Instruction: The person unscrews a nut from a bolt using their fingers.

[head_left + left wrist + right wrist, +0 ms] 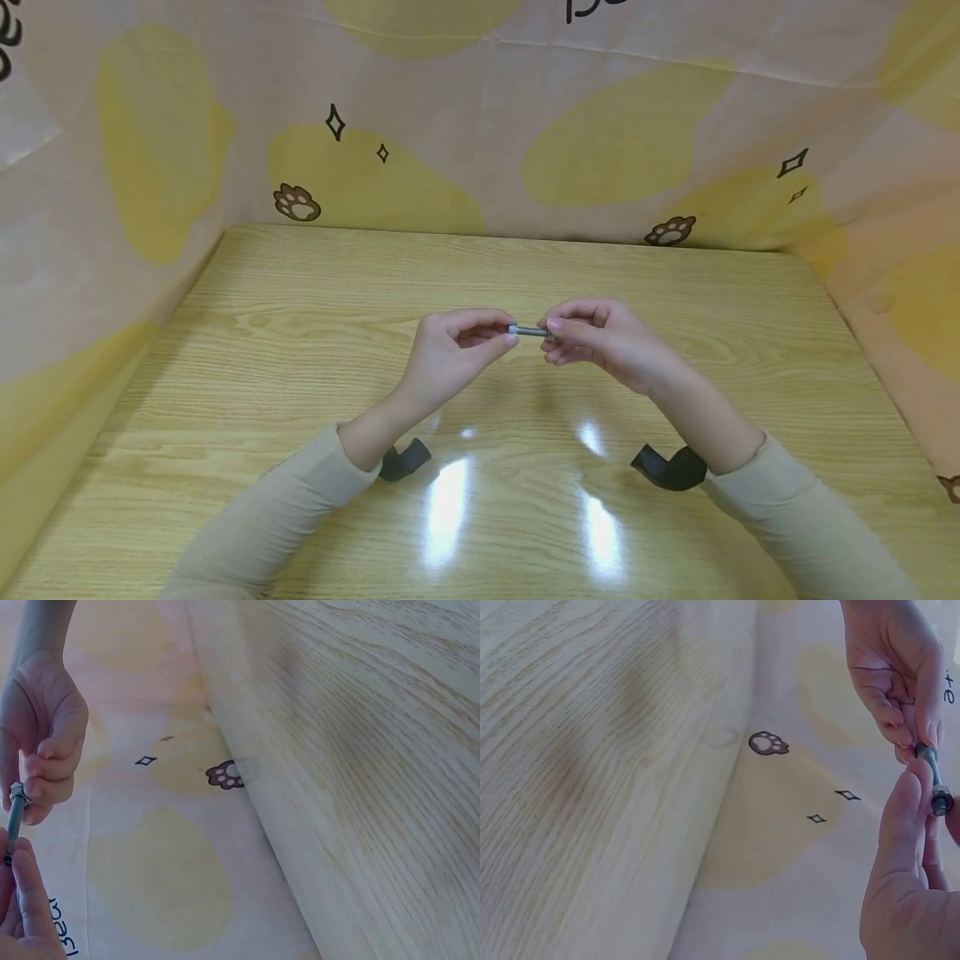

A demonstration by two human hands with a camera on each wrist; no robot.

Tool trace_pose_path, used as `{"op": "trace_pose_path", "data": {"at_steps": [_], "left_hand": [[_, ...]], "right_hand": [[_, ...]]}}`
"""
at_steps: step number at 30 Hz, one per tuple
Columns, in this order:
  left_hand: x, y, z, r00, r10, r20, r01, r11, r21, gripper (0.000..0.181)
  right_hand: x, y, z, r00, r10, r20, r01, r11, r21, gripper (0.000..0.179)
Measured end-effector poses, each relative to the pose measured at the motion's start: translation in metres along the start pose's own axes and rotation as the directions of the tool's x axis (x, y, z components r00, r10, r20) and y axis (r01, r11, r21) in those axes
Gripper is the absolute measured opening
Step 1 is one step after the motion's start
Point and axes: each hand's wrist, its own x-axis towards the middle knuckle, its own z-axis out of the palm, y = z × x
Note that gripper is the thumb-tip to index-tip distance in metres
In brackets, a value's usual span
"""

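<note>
we hold the slim, silver-grey metal bolt [531, 332] crosswise above the pale yellowish wood-grain table [300, 367], its long axis running side to side between our left hand [453, 350], pinching one end, and our right hand [603, 340], pinching near the ring-shaped metal nut [942, 801] at the other, neither hand nearer.

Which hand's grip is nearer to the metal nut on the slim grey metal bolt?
The right hand's grip: it is at the nut, whereas the left hand's grip pinches the opposite end of the bolt.
</note>
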Motion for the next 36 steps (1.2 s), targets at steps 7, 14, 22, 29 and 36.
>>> {"op": "trace_pose_path", "data": {"at_steps": [7, 14, 22, 29, 36], "left_hand": [[-0.0005, 0.0008, -0.0004, 1.000, 0.008, 0.002, -0.008, 1.000, 0.008, 0.015], [-0.0012, 0.0006, -0.0004, 1.000, 0.015, 0.003, -0.015, 1.000, 0.006, 0.015], [-0.0030, 0.0018, -0.0004, 1.000, 0.008, 0.001, -0.008, 1.000, 0.018, 0.016], [-0.0022, 0.0034, -0.0006, 1.000, 0.012, -0.001, -0.012, 1.000, 0.013, 0.016], [-0.0038, 0.0033, -0.0011, 1.000, -0.005, -0.006, 0.005, 1.000, 0.015, 0.017]], "right_hand": [[-0.0004, -0.0008, -0.0007, 1.000, -0.021, -0.011, 0.021, 1.000, -0.022, 0.011], [-0.0012, -0.0005, 0.0016, 1.000, 0.026, 0.003, -0.026, 1.000, 0.008, 0.012], [-0.0013, 0.0008, -0.0009, 1.000, -0.003, 0.009, 0.003, 1.000, -0.007, 0.010], [-0.0012, -0.0029, -0.0010, 1.000, 0.011, 0.009, -0.011, 0.999, -0.040, 0.010], [-0.0014, -0.0031, 0.0008, 1.000, 0.003, -0.005, -0.004, 1.000, -0.021, 0.009]]}}
